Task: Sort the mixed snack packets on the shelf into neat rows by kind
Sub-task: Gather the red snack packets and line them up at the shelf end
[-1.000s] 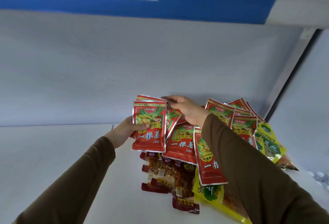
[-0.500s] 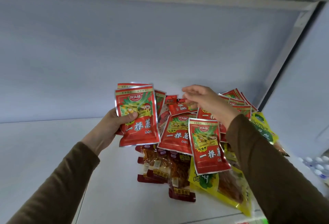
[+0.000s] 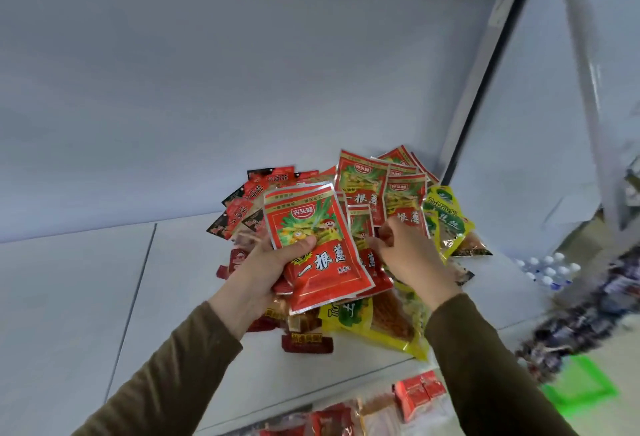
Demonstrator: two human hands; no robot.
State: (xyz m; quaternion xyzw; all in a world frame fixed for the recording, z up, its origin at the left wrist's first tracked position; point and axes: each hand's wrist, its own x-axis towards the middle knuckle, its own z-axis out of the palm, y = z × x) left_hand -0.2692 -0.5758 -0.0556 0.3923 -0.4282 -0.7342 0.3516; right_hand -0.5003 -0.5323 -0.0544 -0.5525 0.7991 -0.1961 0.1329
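Note:
My left hand (image 3: 266,273) grips a stack of red snack packets (image 3: 318,255) with green onion art, thumb across the front one, held above the pile. My right hand (image 3: 408,259) pinches another red packet (image 3: 362,231) of the same kind just behind the stack's right edge. More red packets (image 3: 374,186) stand at the back of the pile on the white shelf (image 3: 86,297). Yellow-green packets (image 3: 446,221) lie at the right and another yellow packet (image 3: 377,324) at the front. Small dark red-and-black packets (image 3: 242,207) lie at the back left. Dark red clear-window packets (image 3: 306,342) lie under my left hand.
The shelf's left half is bare white board with a seam (image 3: 138,279). A grey back wall and an upright post (image 3: 485,89) close the right corner. A lower shelf (image 3: 381,404) at the front holds more red packets. Bottles (image 3: 547,269) show at the right.
My left hand with the red stack has moved right and down over the pile. My right hand has come down from the back of the pile and taken hold of a red packet beside the stack.

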